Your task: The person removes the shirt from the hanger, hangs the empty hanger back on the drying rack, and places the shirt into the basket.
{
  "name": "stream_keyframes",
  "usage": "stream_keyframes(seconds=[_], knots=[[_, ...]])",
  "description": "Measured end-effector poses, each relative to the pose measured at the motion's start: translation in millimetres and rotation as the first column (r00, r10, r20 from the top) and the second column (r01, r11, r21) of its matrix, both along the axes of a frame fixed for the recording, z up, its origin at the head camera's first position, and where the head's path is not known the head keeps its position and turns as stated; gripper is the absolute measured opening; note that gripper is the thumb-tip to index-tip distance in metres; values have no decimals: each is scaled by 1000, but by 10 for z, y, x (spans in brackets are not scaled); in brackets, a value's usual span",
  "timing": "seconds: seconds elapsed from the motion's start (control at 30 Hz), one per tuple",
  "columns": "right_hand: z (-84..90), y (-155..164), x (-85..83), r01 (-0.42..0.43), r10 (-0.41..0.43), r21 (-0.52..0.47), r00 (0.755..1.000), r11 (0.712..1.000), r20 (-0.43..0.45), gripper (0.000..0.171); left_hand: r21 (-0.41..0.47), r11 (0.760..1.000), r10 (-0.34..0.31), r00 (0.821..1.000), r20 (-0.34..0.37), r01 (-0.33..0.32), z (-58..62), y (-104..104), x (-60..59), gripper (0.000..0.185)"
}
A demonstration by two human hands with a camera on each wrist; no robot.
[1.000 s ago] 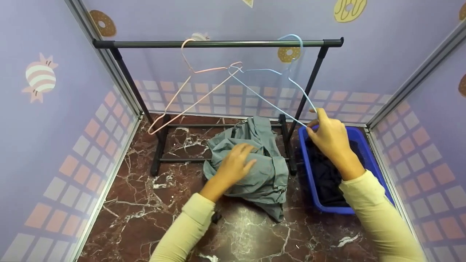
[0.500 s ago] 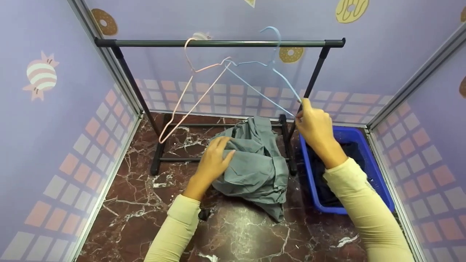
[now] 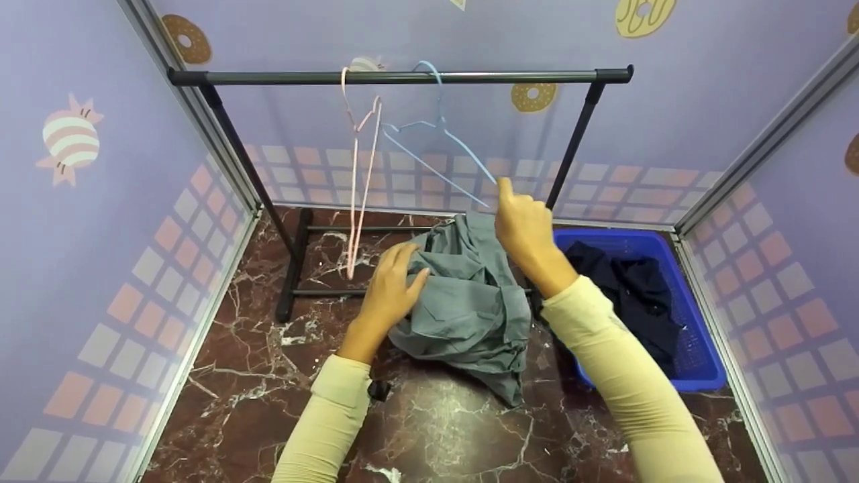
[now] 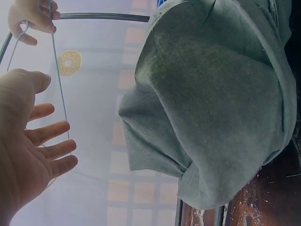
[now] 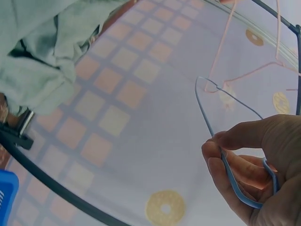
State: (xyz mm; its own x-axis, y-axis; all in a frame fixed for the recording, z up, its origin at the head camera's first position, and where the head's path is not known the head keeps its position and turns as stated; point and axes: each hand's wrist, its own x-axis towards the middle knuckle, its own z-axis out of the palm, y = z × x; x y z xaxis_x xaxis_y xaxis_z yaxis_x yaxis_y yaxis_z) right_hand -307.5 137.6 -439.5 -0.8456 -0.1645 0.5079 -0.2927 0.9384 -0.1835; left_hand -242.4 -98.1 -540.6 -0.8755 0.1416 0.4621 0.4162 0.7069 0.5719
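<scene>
My right hand [image 3: 523, 228] grips one end of a light blue wire hanger [image 3: 466, 149]. In the right wrist view its thumb and fingers are curled round the blue wire [image 5: 203, 113]. The hanger's hook overlaps the rail in the head view. Left of it, a pink wire hanger [image 3: 354, 174] hangs from the rail, turned nearly edge-on. My left hand [image 3: 389, 288] is at the left edge of a crumpled grey-green garment [image 3: 463, 312]. In the left wrist view this hand [image 4: 28, 141] shows its palm, fingers spread and holding nothing.
A black clothes rack stands at the back wall, its top rail [image 3: 537, 77] spanning the view. A blue basket [image 3: 701, 335] with dark clothes [image 3: 624, 295] is at the right. A small dark object [image 3: 380, 390] lies on the marbled floor. Walls enclose both sides.
My right hand has moved left with the blue hanger. The pink hanger has swung round to nearly edge-on. My left hand has drawn back left from over the garment to its edge.
</scene>
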Motion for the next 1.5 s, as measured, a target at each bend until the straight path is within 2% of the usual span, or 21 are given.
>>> stream_keyframes(seconds=[0.17, 0.37, 0.57, 0.7, 0.8, 0.9, 1.03, 1.13, 1.2, 1.33, 1.37, 1.4, 1.5], knots=[[-83, -131, -33, -1, 2, -10, 997, 1000, 78, 30, -10, 1000, -1, 999, 55, 2, -105, -60, -40, 54], [-122, -211, -19, -60, 59, 1, 991, 998, 118, 32, -17, 1000, 20, 986, 164, -18, -297, -160, -58, 65], [-171, -151, 47, -136, 143, -48, 972, 990, 185, 51, -26, 998, 69, 972, 226, -65, -446, -257, -48, 70], [-234, -32, 108, -208, 225, -106, 958, 972, 177, 62, -55, 995, 98, 961, 258, -87, -526, -324, -33, 75], [-289, 74, 170, -272, 297, -176, 945, 946, 139, 60, -56, 994, 109, 950, 293, -97, -580, -363, -24, 77], [-370, 192, 230, -315, 351, -307, 934, 898, 68, 50, -47, 994, 111, 941, 319, -102, -634, -386, -22, 77], [-534, 345, 265, -348, 366, -527, 928, 775, -75, 42, -26, 993, 121, 931, 345, -119, -706, -395, -35, 78], [-701, 432, 271, -334, 315, -638, 937, 693, -148, 43, 11, 990, 130, 924, 358, -143, -758, -381, -62, 78], [-835, 471, 287, -293, 260, -708, 953, 642, -158, 47, 41, 987, 130, 921, 366, -155, -800, -360, -86, 77], [-1151, 507, 325, -196, 165, -789, 979, 583, -121, 56, 82, 981, 132, 914, 383, -176, -914, -305, -137, 74], [-1228, 504, 337, -169, 153, -791, 984, 587, -96, 57, 89, 979, 134, 914, 382, -181, -940, -288, -148, 74], [-1302, 497, 347, -146, 146, -783, 987, 605, -71, 57, 92, 978, 137, 915, 381, -185, -968, -272, -161, 74], [-1508, 456, 377, -98, 153, -732, 988, 674, 9, 58, 109, 974, 143, 915, 377, -197, -1023, -221, -199, 74]])
